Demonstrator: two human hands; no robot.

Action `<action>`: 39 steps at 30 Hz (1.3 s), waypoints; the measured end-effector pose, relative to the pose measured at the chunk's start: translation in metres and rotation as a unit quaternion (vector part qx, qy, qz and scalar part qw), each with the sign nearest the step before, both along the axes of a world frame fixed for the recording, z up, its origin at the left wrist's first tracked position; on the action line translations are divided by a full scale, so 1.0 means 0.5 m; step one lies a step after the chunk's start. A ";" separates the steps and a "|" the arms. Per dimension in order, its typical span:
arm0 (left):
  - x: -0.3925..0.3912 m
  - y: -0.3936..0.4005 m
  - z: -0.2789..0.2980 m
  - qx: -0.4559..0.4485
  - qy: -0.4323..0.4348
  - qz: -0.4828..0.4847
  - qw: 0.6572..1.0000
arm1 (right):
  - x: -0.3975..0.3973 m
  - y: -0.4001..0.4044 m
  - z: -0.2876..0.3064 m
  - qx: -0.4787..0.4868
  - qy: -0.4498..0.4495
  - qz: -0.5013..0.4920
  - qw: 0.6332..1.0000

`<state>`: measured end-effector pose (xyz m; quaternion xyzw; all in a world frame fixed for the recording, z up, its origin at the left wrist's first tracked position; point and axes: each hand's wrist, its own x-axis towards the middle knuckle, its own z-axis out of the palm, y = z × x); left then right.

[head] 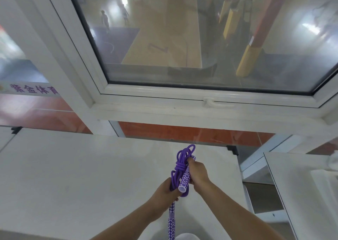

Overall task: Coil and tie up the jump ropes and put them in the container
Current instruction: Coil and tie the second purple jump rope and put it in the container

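**Rope coiled, tie nearly finished**

Lower centre, above white tabletop point(73, 175): left hand point(164, 188) grips purple cord jump rope point(180, 163) bundle; right hand point(198, 172) grips its patterned handle point(185, 178). Wraps present. Container not visible; stowing remains.

Left hand point(165, 188) and right hand point(198, 172) close together, fingers curled, both forearms extended forward.

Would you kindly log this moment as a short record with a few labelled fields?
rope: purple jump rope, coiled into a bundle with wraps round its middle
handles: two patterned handles; one beside the coil, the other hanging below
left hand: grips the lower coil
right hand: holds the upper handle and coil
surface: white table beneath
container: none visible
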<state>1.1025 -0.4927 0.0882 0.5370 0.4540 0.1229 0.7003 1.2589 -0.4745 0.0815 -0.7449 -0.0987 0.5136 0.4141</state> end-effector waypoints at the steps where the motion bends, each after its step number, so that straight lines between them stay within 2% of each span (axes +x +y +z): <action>1: -0.002 -0.003 0.001 0.004 -0.003 0.001 1.000 | -0.002 -0.002 -0.002 -0.002 -0.013 0.006 1.000; 7: -0.013 -0.008 0.009 -0.051 -0.043 0.015 0.998 | -0.003 -0.005 -0.019 -0.009 -0.062 0.004 0.998; 14: -0.030 -0.001 0.017 -0.107 -0.091 0.022 0.990 | -0.013 -0.007 -0.021 -0.016 -0.075 -0.006 0.997; 25: -0.039 -0.040 0.008 -0.155 -0.070 0.119 0.978 | -0.039 -0.002 -0.024 -0.039 -0.164 0.040 0.985; 29: -0.046 -0.045 -0.004 -0.094 -0.016 0.114 0.989 | -0.050 -0.011 -0.024 -0.028 -0.174 0.032 0.984; 33: -0.054 -0.046 -0.015 -0.063 0.003 0.131 0.989 | -0.061 -0.026 -0.015 0.017 -0.178 -0.003 0.984; 39: -0.075 -0.040 -0.043 -0.040 0.051 0.200 0.978 | -0.088 -0.040 -0.021 0.086 -0.109 0.025 0.990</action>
